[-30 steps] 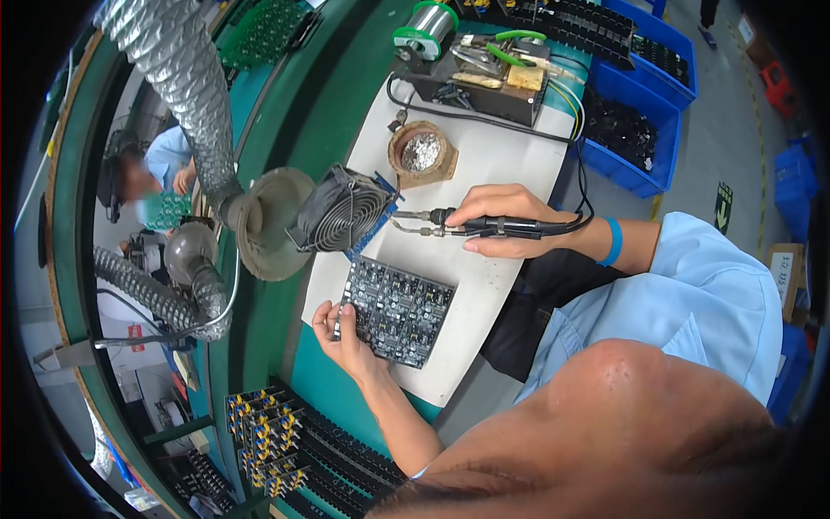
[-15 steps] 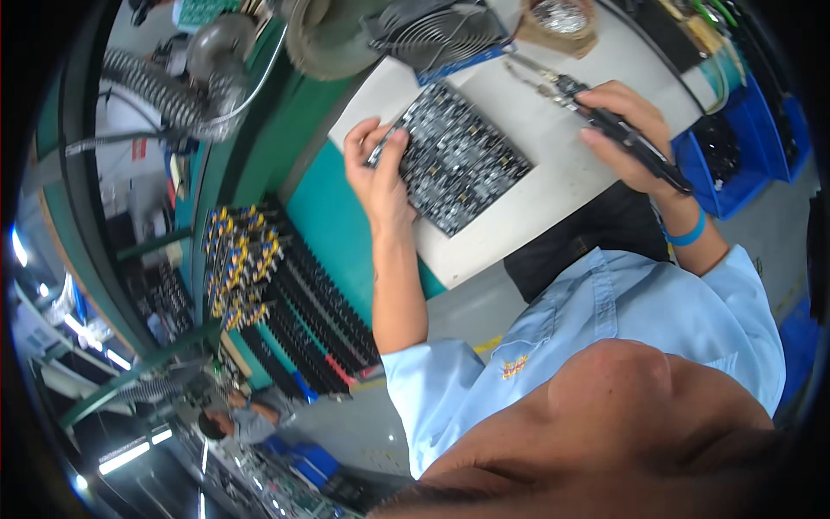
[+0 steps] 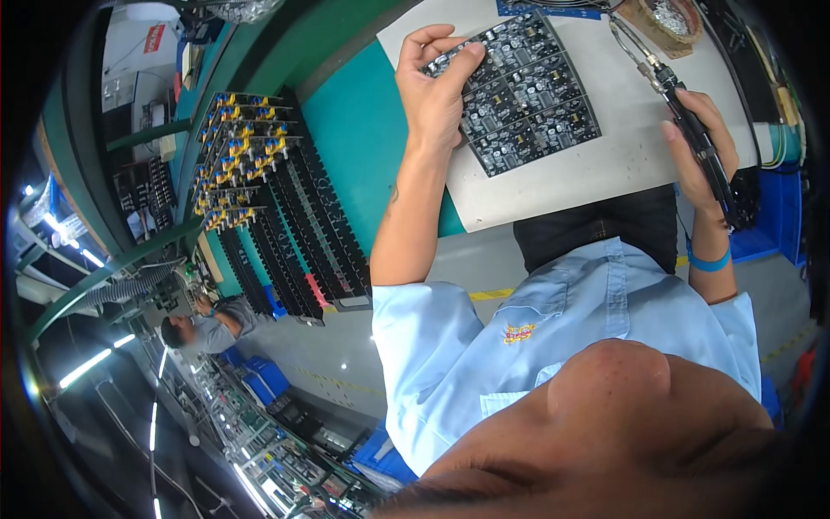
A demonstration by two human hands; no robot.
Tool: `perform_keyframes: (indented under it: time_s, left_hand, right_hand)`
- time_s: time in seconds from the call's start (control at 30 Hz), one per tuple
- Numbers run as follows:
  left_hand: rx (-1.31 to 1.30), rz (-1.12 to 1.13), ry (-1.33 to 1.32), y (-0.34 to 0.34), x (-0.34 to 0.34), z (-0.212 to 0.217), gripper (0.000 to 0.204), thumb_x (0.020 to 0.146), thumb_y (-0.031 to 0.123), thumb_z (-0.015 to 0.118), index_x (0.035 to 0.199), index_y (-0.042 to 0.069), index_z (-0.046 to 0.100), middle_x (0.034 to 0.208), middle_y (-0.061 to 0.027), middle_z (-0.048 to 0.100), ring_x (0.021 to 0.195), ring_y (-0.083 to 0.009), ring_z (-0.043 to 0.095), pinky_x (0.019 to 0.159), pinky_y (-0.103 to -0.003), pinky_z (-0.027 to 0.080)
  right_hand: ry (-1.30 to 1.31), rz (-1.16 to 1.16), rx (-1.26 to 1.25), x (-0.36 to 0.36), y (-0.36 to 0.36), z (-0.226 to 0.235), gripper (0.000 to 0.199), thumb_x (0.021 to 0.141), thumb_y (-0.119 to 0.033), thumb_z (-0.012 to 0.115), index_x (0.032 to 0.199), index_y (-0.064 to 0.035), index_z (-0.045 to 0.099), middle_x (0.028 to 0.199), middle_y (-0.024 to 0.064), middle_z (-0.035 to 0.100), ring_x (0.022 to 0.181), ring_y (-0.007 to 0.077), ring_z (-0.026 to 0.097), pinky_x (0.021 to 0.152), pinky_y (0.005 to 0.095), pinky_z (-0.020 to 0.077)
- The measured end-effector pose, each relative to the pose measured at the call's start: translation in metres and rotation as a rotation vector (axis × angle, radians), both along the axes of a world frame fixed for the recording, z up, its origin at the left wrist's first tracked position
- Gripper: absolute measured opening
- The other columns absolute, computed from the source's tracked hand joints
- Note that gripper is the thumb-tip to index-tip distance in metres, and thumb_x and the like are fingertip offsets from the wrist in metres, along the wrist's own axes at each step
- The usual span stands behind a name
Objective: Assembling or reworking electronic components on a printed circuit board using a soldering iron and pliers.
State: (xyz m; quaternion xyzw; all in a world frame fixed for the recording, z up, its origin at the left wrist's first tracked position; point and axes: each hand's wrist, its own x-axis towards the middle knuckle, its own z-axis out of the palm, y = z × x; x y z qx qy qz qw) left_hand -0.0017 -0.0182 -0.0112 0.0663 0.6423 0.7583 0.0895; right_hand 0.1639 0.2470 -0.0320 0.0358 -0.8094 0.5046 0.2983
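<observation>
Factory benches are filling the frame, with a teal-green worktable [image 3: 363, 130] curving across the upper middle and a pale grey mat [image 3: 605, 173] lying on it at the upper right. On that mat a black panel of circuit boards [image 3: 527, 95] is lying flat, its near corner pointing toward the lower right. The person's left hand [image 3: 437, 86] is coming up from the centre of the frame and gripping the panel's left edge, thumb stretched over the top face and fingers curled around the far side. The right hand [image 3: 700, 151], at the right edge, is closed around a black soldering iron [image 3: 692, 130], whose metal tip is pointing toward the upper left and hovering just beyond the panel's upper right corner, apart from the board. A blue wristband [image 3: 711, 259] is circling the right wrist. A round holder of brass wool [image 3: 670, 22] is sitting at the top right, just past the iron's tip. Black racks [image 3: 285, 225] carrying rows of yellow and blue components are standing at the left centre, beside the table. At the lower left another person [image 3: 207, 329] in a blue shirt is bending over a distant bench.
</observation>
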Motion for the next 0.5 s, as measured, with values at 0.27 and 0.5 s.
perform_keyframes:
  time_s: [0.27,0.5]
  left_hand:
    - [-0.007,0.012,-0.001,0.0004,0.0027,0.0034,0.041,0.080,0.000,0.075,0.116,0.001,0.055,0.098,-0.0101,0.065,0.078,-0.0155,0.064,0.071,-0.025,0.054]
    - [0.016,-0.008,0.049,0.0020,0.0020,0.0023,0.041,0.080,0.000,0.076,0.115,0.001,0.055,0.098,-0.0104,0.065,0.078,-0.0154,0.065,0.070,-0.024,0.055]
  right_hand:
    - [-0.002,0.022,0.009,-0.0012,0.0007,-0.0019,0.040,0.081,0.004,0.070,0.120,0.0029,0.063,0.106,0.0153,0.065,0.087,0.0212,0.061,0.078,0.0278,0.0479]
    - [0.000,0.012,0.016,-0.0010,0.0013,0.0003,0.040,0.081,0.003,0.071,0.120,0.0028,0.063,0.107,0.0155,0.065,0.088,0.0213,0.061,0.080,0.0278,0.0481]
